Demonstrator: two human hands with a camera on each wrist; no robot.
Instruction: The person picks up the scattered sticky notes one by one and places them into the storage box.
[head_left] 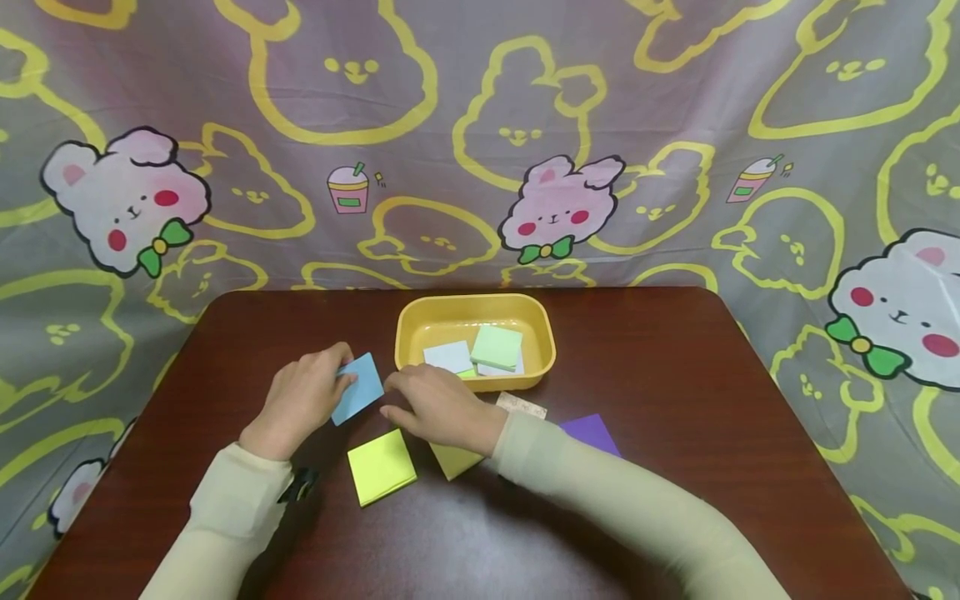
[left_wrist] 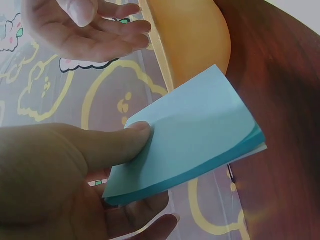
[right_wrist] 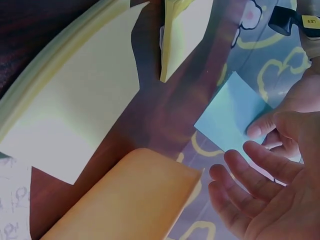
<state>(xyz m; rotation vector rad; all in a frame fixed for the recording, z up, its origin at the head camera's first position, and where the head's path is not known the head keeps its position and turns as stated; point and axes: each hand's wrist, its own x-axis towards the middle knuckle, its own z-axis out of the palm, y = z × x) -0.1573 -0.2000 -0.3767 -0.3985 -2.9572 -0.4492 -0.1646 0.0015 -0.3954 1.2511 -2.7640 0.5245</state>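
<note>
My left hand (head_left: 306, 396) pinches a blue sticky-note pad (head_left: 357, 389) between thumb and fingers, raised off the table left of the yellow tray (head_left: 550, 346). In the left wrist view the thumb lies across the top of the blue pad (left_wrist: 190, 127). My right hand (head_left: 441, 408) is just right of that pad, in front of the tray; its fingers are loosely bent, and nothing is held in the right hand (right_wrist: 265, 195). Inside the tray are a green pad (head_left: 497, 347), a white pad (head_left: 447, 357) and other notes partly hidden beneath.
On the brown table (head_left: 660, 383) lie a bright yellow pad (head_left: 381, 468), a darker yellow pad (head_left: 452, 461) partly under the right arm, a purple pad (head_left: 592, 433) and a patterned paper (head_left: 522, 406). A cartoon-print curtain (head_left: 645, 108) hangs behind the table.
</note>
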